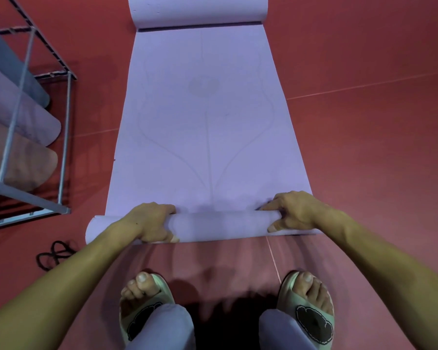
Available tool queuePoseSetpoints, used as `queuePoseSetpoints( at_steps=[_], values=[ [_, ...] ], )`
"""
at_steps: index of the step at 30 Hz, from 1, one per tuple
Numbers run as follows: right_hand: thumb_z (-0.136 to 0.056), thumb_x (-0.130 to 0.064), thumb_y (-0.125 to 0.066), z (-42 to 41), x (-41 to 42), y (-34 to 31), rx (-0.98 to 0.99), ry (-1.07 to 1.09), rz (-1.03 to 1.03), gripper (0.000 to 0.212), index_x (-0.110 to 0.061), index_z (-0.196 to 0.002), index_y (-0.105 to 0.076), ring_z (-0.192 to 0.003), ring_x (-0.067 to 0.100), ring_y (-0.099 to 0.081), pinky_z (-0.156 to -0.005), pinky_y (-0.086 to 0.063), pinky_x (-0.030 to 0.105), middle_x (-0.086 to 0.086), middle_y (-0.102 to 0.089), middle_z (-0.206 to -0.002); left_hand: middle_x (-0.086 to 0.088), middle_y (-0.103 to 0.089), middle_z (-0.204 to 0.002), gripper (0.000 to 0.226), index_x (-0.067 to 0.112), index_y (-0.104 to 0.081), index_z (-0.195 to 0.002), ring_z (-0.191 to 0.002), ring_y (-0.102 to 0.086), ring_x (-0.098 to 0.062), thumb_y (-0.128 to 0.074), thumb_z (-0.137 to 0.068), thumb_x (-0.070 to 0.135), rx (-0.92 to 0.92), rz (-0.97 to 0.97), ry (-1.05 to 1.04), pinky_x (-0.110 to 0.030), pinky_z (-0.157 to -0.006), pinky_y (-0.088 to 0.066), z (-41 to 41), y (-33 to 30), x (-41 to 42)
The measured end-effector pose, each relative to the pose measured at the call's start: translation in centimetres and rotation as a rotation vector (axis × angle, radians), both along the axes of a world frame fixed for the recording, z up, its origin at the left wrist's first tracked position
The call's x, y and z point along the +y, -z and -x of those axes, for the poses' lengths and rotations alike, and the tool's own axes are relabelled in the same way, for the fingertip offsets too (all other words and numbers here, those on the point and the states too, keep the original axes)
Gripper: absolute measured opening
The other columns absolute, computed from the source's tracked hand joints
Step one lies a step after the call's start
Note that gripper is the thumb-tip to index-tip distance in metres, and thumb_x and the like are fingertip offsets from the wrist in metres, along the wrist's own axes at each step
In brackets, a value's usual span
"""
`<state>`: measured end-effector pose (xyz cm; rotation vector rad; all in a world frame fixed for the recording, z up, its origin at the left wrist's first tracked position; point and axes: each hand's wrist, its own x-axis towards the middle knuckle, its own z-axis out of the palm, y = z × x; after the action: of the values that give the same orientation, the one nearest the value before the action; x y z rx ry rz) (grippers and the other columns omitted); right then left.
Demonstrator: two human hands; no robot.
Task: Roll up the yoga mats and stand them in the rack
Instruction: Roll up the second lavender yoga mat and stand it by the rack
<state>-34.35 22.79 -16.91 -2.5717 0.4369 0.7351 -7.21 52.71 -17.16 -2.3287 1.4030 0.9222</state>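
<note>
View from a head-worn camera looking down at a red floor [364, 147], where a person crouches over a lilac yoga mat [208, 122]. At nine o'clock, at the frame's left edge, stands a grey metal rack [66, 122] already holding three rolled mats [33, 160], one grey, one lilac, one pinkish brown, leaning with their ends toward the camera. Just below the rack, at about eight o'clock, a black cord [53, 253] lies loose on the floor. In the centre the mat runs from six o'clock up toward twelve, flat for most of its length; its far end at twelve o'clock curls back in a loose roll, and the near end is wound into a slim roll [220, 224] lying crosswise in front of the person's feet in pale slippers [142, 309]. The left hand [149, 221] is curled over the roll left of centre, fingers draped over the top and thumb tucked underneath, gripping it. The right hand [291, 210] grasps the roll near its right end, index finger stretched along the seam, thumb pressed on the near side. The step in hand appears to be the start of rolling this mat, only a few turns in. The next move likely calls for both hands pushing the roll forward toward twelve o'clock evenly, keeping the edges aligned and the turns tight; the left end juts out a little past the flat mat's edge, so the roll may be skewing
</note>
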Motion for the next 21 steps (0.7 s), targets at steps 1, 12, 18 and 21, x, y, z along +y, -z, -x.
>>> queuePoseSetpoints(
  at_steps=[1,12,18,21],
  values=[
    [-0.081,-0.058,-0.081,-0.2,-0.1,0.1,0.024,0.001,-0.029,0.057,-0.060,-0.134,-0.061,-0.096,0.008,-0.055,-0.083,-0.039,0.026,-0.031,-0.053,-0.087,0.004,-0.069,-0.126,0.062,0.035,-0.052,-0.138,-0.111,-0.064,-0.023,-0.074,-0.084,0.055,0.031,-0.012,-0.003,-0.031,-0.081,-0.041,0.2,0.0,0.2],
    [-0.078,-0.066,-0.080,-0.4,-1.2,0.2,0.029,0.228,-0.074,0.045,-0.039,-0.103,-0.054,-0.083,0.016,-0.064,-0.079,-0.051,0.038,-0.011,-0.069,-0.096,0.010,-0.044,-0.114,0.053,0.044,-0.054,-0.132,-0.112,-0.042,-0.018,-0.077,-0.086,0.055,0.078,0.332,-0.178,-0.038,-0.093,-0.046,0.3,0.3,2.2],
    [-0.081,-0.068,-0.075,-0.3,-0.5,0.3,-0.104,0.151,0.122,0.049,-0.039,-0.121,-0.069,-0.111,0.020,-0.043,-0.089,-0.042,0.039,-0.010,-0.048,-0.117,0.008,-0.047,-0.118,0.057,0.041,-0.052,-0.142,-0.115,-0.043,-0.019,-0.072,-0.091,0.055,-0.081,0.286,-0.151,-0.036,-0.088,-0.045,1.3,-0.6,0.8],
    [-0.087,-0.070,-0.067,-0.7,-0.2,0.1,-0.081,0.119,0.208,0.049,-0.041,-0.126,-0.068,-0.112,0.020,-0.050,-0.088,-0.040,0.040,-0.011,-0.053,-0.120,0.010,-0.056,-0.122,0.050,0.040,-0.051,-0.135,-0.112,-0.049,-0.020,-0.072,-0.091,0.053,-0.088,0.308,-0.162,-0.036,-0.080,-0.044,1.3,-1.4,0.5]
  ],
)
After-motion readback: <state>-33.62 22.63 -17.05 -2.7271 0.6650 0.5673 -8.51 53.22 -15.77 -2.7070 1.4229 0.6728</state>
